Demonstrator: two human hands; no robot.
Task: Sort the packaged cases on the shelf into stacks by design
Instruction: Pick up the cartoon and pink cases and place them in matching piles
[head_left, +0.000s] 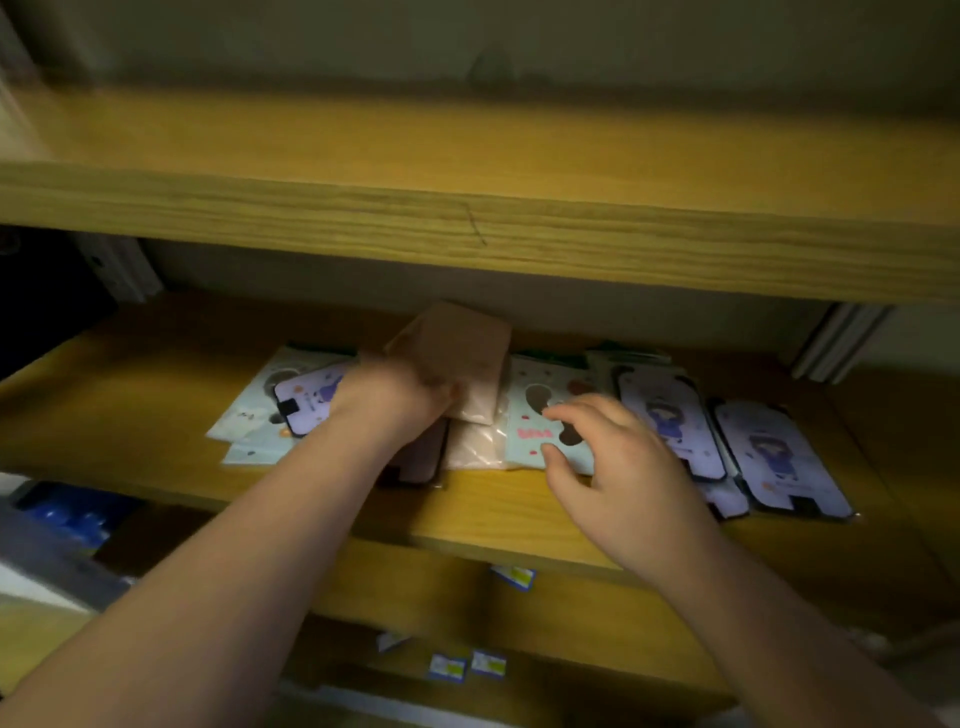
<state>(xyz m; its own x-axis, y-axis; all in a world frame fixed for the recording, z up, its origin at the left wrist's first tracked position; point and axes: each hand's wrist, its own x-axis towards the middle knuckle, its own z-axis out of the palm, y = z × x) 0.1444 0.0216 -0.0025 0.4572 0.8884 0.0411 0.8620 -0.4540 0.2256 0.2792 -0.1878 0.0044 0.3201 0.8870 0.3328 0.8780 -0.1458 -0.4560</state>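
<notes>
Lower shelf: wooden board nearest the camera, with small blue-and-white labels (513, 577) stuck along its front edges; print too small to read.
Right hand (621, 475): fingers spread and curled, grasping nothing, hovering over the mint-green packaged case (535, 431); fingertips at or just above its wrapper, contact cannot be told.
Left hand (397, 397): closed around the lower end of a tan packaged case (457, 353), which is lifted off the shelf and tilted, upper end pointing toward the back wall. Image is motion-blurred here.
Middle shelf (156, 395): wooden board that carries all the packaged cases, laid out in a row across its centre.
Centre of row: a pale pink case in clear wrap (475, 441) lies flat directly below the lifted tan one; a dark-edged case (421, 457) lies just beside it, partly hidden by the left forearm.
Left of row: lilac case with a cartoon figure (306, 400) rests on top of pale mint cases (260, 410), overlapping.
Right of row: two lilac cartoon-figure cases (670, 415) (779, 457) lie side by side, more lilac edges showing under them.
Behind right group: a further stack (628, 358), design not clear.
Upper shelf (467, 218): thick wooden board overhanging the row.
</notes>
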